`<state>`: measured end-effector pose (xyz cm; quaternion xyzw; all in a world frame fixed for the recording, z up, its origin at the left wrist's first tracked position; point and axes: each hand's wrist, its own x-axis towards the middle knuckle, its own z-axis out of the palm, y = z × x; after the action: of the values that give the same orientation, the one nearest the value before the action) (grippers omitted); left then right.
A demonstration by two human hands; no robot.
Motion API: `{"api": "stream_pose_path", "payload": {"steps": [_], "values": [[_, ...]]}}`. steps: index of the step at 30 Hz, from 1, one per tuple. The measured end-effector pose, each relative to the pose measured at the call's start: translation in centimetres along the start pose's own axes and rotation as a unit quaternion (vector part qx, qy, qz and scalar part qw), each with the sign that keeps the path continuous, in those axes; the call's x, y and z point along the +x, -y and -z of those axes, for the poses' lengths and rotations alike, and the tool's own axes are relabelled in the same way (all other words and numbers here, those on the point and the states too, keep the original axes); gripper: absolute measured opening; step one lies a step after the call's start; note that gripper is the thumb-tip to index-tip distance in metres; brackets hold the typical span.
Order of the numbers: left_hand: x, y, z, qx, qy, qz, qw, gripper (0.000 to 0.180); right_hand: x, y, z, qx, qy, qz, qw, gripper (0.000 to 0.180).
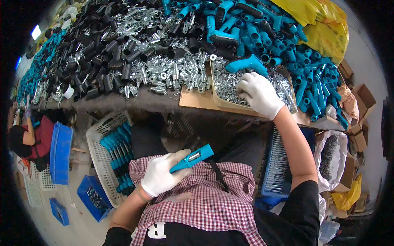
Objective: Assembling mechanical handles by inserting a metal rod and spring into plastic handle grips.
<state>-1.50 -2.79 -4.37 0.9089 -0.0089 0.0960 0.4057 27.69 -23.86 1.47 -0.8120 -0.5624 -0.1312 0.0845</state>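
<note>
Head view: left hand (163, 175), white glove, closed round a teal handle (192, 158) w/ a metal insert at its tip, held over the lap on a checked apron (205, 201). Right hand (258, 94), also gloved, fingers curled down into a shallow cardboard tray (223, 104) at the bench's near edge; tray full of small silver screws (225, 82). Can't tell if it grips any.

Bench (123, 104) top: black sleeves (106, 53) left, loose silver fittings (172, 71) mid, teal handles (295, 61) heaped at right.

Below bench: white basket (98, 131) w/ finished teal-handled tools, left of the knee; blue crates (61, 151) further left, contents unclear; blue crate (279, 164) at right.

Packaging: yellow plastic bag (324, 24) at the bench's far right corner; white sack (332, 158) of dark small parts on the floor at right; brown cartons (361, 102) beside it.
</note>
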Motion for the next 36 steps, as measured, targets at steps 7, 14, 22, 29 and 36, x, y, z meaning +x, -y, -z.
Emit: {"api": "stream_pose_path", "payload": {"steps": [7,14,22,29,36], "values": [[0.3,0.3,0.6,0.033,-0.001,0.008,0.999,0.045,-0.1,8.4,2.1,0.313,0.012,-0.102,0.944,0.013],[0.6,0.5,0.6,0.064,0.010,-0.012,0.998,0.043,-0.6,13.8,-2.7,0.296,-0.001,0.185,0.937,0.019],[0.3,1.0,0.6,0.062,-0.006,-0.005,0.998,0.039,-0.4,15.0,-3.1,0.244,0.045,0.195,0.949,0.029],[0.1,0.8,1.1,0.044,0.025,-0.017,0.999,0.037,-0.6,14.3,-3.3,0.526,0.036,0.003,0.850,0.011],[0.0,-0.6,1.7,-0.002,0.115,0.009,0.993,0.043,-1.2,17.2,-4.7,0.727,0.009,-0.214,0.652,0.018]]}}
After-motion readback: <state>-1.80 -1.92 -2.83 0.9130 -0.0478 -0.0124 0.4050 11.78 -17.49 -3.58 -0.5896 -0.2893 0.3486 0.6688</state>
